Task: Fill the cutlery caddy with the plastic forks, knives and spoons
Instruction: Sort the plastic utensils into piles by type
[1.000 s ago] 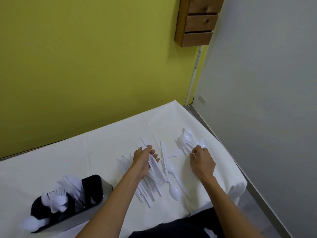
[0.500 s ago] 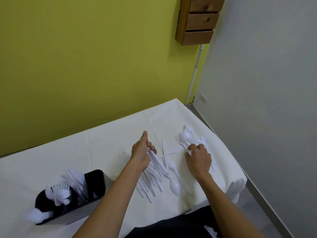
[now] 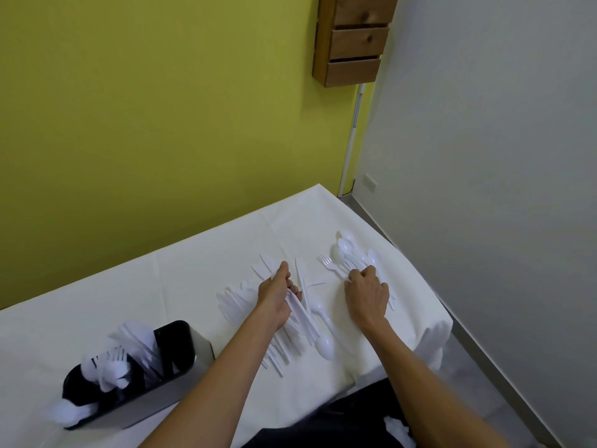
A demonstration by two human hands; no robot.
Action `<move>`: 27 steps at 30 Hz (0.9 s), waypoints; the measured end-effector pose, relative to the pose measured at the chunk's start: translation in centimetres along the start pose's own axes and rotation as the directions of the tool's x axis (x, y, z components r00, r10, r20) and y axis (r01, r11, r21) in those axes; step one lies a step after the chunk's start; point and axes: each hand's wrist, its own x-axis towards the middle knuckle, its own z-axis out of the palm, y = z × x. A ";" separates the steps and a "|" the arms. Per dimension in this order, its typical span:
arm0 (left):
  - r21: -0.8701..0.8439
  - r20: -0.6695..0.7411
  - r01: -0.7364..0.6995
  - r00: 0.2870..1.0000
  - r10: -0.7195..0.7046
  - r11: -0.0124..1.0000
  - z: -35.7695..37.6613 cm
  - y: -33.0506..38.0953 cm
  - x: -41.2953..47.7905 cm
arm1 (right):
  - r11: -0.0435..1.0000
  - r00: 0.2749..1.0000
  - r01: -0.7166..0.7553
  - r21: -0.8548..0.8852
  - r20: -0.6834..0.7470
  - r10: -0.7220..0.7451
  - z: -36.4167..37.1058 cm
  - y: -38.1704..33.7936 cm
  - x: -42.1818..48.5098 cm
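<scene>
Standing nearest, at the lower left of the cloth-covered counter (image 3: 193,276), the cutlery caddy (image 3: 155,400) already holds white forks, spoons and knives in its dark compartments, with room left. Farther in, the left hand (image 3: 274,300) grips a bundle of knives (image 3: 302,316), fingers curled round their middles and thumb lifted, above a fan of more knives lying flat. A lone spoon (image 3: 324,345) lies just beside that fan, between the two forearms. The right hand (image 3: 368,294) rests on the handles of the heaped spoons (image 3: 347,250), fingers bent down onto them; its back hides whether they have closed on any. A fork (image 3: 326,261) lies at that heap's left edge. These pieces look very light, thin and slick, likely to slip or splay out of a loose bunch, so taking hold across the handles near mid-length, ends squared together, seems safest. Beyond stand a yellow-green wall (image 3: 161,108) and a wooden box (image 3: 352,40) mounted high.
</scene>
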 end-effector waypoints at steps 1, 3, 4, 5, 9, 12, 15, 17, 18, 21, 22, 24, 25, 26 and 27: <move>0.022 0.001 0.008 1.000 -0.008 1.000 0.2 -0.4 0.0 | 1.000 1.000 0.006 0.009 0.007 -0.007 -0.1 -0.1 0.0; 0.064 -0.011 0.016 1.000 -0.015 0.998 0.7 -1.3 0.2 | 0.993 0.999 0.028 0.114 0.035 -0.032 -0.3 -0.5 -0.7; 0.093 -0.020 0.012 1.000 -0.010 0.996 0.8 -1.7 0.2 | 0.975 0.995 0.048 0.216 0.073 -0.065 -0.4 -0.8 -1.4; 0.135 -0.027 0.007 1.000 -0.003 0.991 0.9 -2.0 0.2 | 0.945 0.986 0.082 0.316 0.112 -0.123 -0.8 -1.2 -2.2; 0.330 -0.023 -0.075 0.996 0.087 0.941 1.0 -3.0 0.1 | 0.842 0.918 0.205 0.498 0.201 -0.342 -2.7 -1.8 -4.2; 0.357 -0.043 -0.097 0.992 0.120 0.929 0.4 -2.9 0.5 | 0.855 0.965 0.152 0.496 0.111 -0.236 -3.4 -0.3 -1.9; 0.332 -0.049 -0.062 0.995 0.083 0.941 -0.1 -2.4 0.5 | 0.975 0.993 -0.071 0.209 0.109 0.049 -2.6 1.6 0.6; 0.271 -0.037 -0.055 0.997 0.068 0.961 -0.5 -2.2 0.8 | 0.995 0.978 -0.069 0.069 0.201 0.053 -1.4 1.3 0.5; 0.240 -0.033 -0.054 0.997 0.064 0.969 -0.6 -2.1 0.7 | 0.999 0.968 -0.019 0.050 0.252 0.006 -0.9 0.6 -0.2; 0.185 -0.032 -0.058 0.997 0.065 0.981 -0.9 -1.2 1.2 | 0.984 0.936 0.175 0.025 0.305 -0.174 -0.1 -1.4 -3.0; 0.160 -0.027 -0.062 0.997 0.067 0.985 -1.1 -0.9 1.3 | 0.975 0.929 0.221 0.032 0.298 -0.220 -0.3 -1.7 -3.7; 0.132 -0.016 -0.065 0.998 0.067 0.989 -1.5 -0.4 1.6 | 0.952 0.920 0.297 0.081 0.241 -0.308 -0.8 -1.6 -4.4; 0.124 -0.021 -0.059 0.998 0.062 0.991 -1.9 -0.1 1.8 | 0.941 0.926 0.316 0.123 0.177 -0.334 -1.1 -1.4 -4.4; 0.112 -0.028 -0.052 0.998 0.056 0.992 -2.2 0.1 1.9 | 0.940 0.941 0.305 0.157 0.102 -0.322 -1.3 -1.1 -4.1; 0.105 -0.034 -0.043 0.998 0.046 0.994 -2.4 0.3 1.9 | 0.950 0.964 0.251 0.186 0.042 -0.263 -1.5 -0.5 -3.5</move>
